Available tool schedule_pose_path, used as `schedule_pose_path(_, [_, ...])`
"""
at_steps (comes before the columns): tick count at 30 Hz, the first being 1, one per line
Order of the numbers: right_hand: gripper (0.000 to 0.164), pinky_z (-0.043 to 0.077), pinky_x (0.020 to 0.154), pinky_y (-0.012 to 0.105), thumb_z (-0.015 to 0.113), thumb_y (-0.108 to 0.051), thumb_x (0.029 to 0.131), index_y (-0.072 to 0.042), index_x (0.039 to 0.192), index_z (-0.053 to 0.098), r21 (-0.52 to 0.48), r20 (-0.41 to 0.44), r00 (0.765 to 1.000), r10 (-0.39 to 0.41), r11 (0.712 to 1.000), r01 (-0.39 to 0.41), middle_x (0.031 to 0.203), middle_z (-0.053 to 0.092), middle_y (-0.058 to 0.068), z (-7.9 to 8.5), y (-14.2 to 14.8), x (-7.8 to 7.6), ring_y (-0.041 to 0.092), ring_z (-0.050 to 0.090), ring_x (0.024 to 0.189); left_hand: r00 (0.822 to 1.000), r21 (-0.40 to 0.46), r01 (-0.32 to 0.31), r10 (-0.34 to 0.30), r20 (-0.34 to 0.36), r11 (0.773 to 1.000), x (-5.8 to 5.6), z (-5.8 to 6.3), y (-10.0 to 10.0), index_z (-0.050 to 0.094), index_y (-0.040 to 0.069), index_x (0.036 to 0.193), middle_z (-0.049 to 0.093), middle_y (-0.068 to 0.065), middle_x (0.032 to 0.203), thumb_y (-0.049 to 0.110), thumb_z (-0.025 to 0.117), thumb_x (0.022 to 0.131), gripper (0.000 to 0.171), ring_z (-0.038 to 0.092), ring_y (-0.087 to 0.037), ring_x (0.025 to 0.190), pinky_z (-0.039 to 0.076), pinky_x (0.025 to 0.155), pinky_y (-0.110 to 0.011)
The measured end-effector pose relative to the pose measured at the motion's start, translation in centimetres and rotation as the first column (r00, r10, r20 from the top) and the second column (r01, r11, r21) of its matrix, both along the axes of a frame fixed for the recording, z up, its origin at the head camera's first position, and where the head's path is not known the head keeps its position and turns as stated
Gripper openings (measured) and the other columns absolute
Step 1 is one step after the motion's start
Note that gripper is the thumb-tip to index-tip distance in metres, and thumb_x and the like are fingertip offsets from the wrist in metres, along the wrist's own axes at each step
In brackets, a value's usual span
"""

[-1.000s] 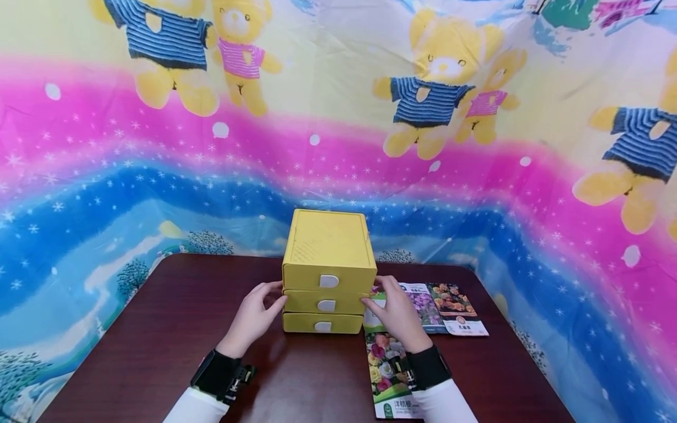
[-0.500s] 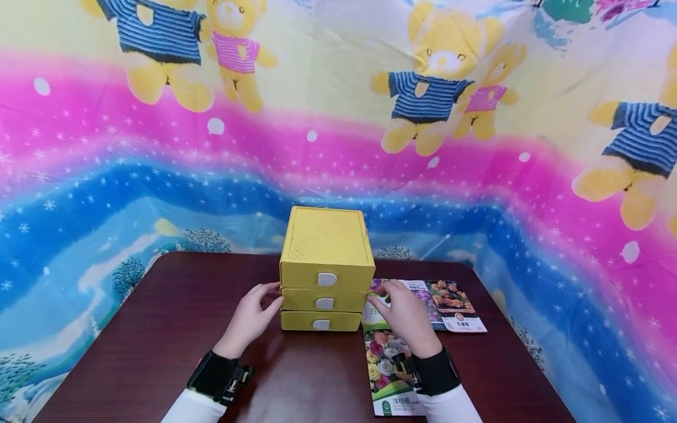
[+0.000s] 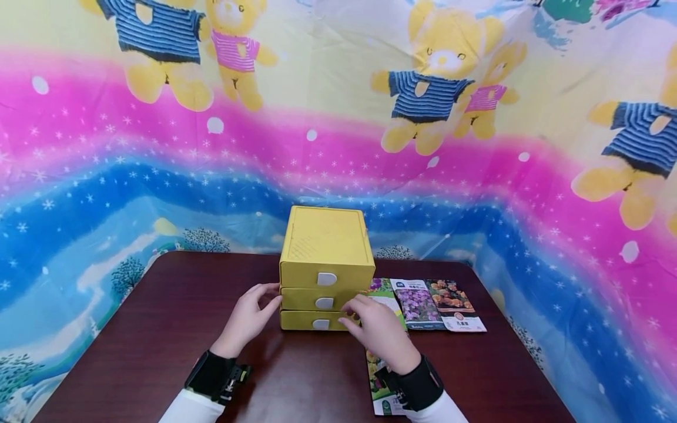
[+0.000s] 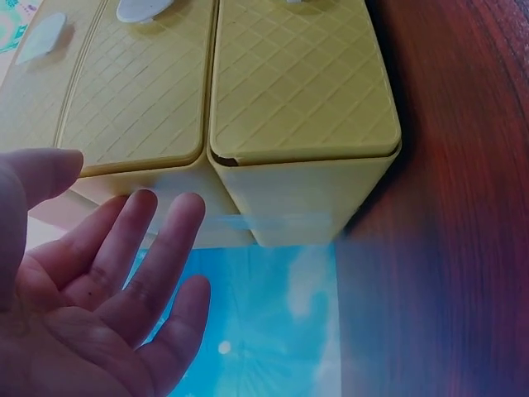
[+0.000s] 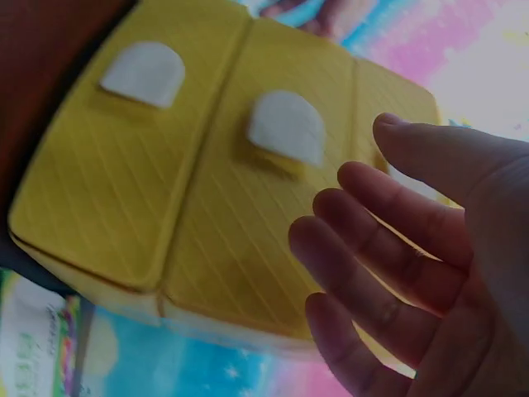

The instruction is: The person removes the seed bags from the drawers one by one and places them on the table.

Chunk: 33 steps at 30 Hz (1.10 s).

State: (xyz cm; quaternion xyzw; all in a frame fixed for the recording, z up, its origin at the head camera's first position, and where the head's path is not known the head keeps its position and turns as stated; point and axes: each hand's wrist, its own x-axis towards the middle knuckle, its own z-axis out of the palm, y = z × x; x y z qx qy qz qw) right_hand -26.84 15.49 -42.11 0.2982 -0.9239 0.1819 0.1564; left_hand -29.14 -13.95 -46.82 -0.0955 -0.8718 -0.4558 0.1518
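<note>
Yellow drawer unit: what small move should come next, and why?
Probably pinch the middle white tab with the right hand: that hand is empty in front of the yellow drawer unit, whose drawers look closed, while the left hand is at the unit's left side.

Bear-print backdrop [image 3: 328, 158] behind brown table [image 3: 164, 329]

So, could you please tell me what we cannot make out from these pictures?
- Inside the yellow drawer box: head view; its closed fronts hide it.
- Bottom drawer's white tab: left wrist view; cut off by the top edge.
- Top drawer's white tab: right wrist view; mostly behind the right hand.
- Fine print on the orange-flower packet: head view; too small.
</note>
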Motion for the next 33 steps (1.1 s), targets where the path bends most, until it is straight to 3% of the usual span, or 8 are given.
schedule_pose_path(7, [0.026, 0.056, 0.080, 0.031, 0.072, -0.028, 0.096, -0.013, 0.117, 0.074, 0.054, 0.074, 0.993, 0.095, 0.994, -0.099, 0.108, 0.071, 0.001, -2.0, -1.1, -0.5, 0.014, 0.068, 0.095, 1.000, 0.002, 0.001, -0.001, 0.003, 1.000, 0.2, 0.1, -0.1, 0.068, 0.006, 0.128, 0.070, -0.006, 0.111, 0.016, 0.069, 0.098, 0.032, 0.064, -0.020, 0.100, 0.051, 0.082, -0.037])
schedule_pose_path(14, [0.038, 0.055, 0.090, 0.033, 0.070, -0.032, 0.098, -0.013, 0.131, 0.067, 0.144, 0.160, 0.982, 0.104, 0.981, -0.128, 0.123, 0.066, 0.001, -3.3, -1.5, -1.1, 0.016, 0.067, 0.108, 1.000, 0.021, 0.007, -0.008, 0.010, 1.000, 0.2, 0.3, 0.0, 0.069, 0.006, 0.127, 0.070, -0.006, 0.111, 0.015, 0.069, 0.098, 0.031, 0.065, -0.020, 0.099, 0.051, 0.081, -0.035])
schedule_pose_path(19, [0.045, 0.054, 0.097, 0.036, 0.069, -0.031, 0.099, -0.010, 0.138, 0.062, 0.149, 0.222, 0.968, 0.119, 0.977, -0.154, 0.133, 0.062, 0.004, -4.0, -1.5, -1.4, 0.018, 0.064, 0.117, 1.000, 0.017, 0.007, -0.007, 0.007, 1.000, 0.2, 0.3, 0.0, 0.068, 0.006, 0.128, 0.070, -0.007, 0.111, 0.015, 0.068, 0.098, 0.031, 0.065, -0.021, 0.099, 0.052, 0.082, -0.036])
schedule_pose_path(27, [0.046, 0.054, 0.093, 0.031, 0.069, -0.030, 0.099, -0.009, 0.139, 0.061, 0.139, 0.223, 0.965, 0.135, 0.976, -0.169, 0.133, 0.059, 0.003, -4.5, -1.6, -1.6, 0.015, 0.063, 0.114, 1.000, 0.018, 0.008, -0.008, 0.002, 1.000, 0.2, 0.3, 0.0, 0.068, 0.005, 0.127, 0.070, -0.007, 0.111, 0.015, 0.068, 0.098, 0.031, 0.065, -0.021, 0.099, 0.051, 0.082, -0.036])
schedule_pose_path(33, [0.043, 0.053, 0.083, 0.024, 0.069, -0.028, 0.099, -0.008, 0.136, 0.064, 0.136, 0.241, 0.960, 0.143, 0.974, -0.179, 0.129, 0.056, 0.003, -4.6, -1.9, -1.6, 0.017, 0.065, 0.104, 1.000, 0.033, 0.004, -0.005, 0.010, 0.999, 0.2, 0.3, -0.1, 0.068, 0.005, 0.127, 0.070, -0.007, 0.111, 0.014, 0.068, 0.099, 0.030, 0.065, -0.022, 0.099, 0.051, 0.081, -0.034])
